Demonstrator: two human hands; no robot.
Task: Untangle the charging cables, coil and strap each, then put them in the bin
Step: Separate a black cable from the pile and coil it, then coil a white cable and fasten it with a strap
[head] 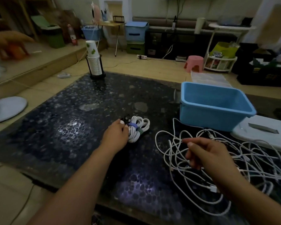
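Observation:
A bundle of coiled white cables, bound with a blue strap and a green one, lies at the middle of the dark table. My left hand rests at its left side, fingers curled on the coil. To the right sprawls a loose tangle of white charging cables. My right hand hovers over that tangle, fingers loosely curled with the forefinger pointing left, holding nothing that I can see. The blue plastic bin stands behind the tangle and looks empty.
A white lid lies to the right of the bin. A rack of stacked paper cups stands at the table's far edge. Another person's hand is blurred at the far left. Floor clutter, a pink stool and shelves lie beyond.

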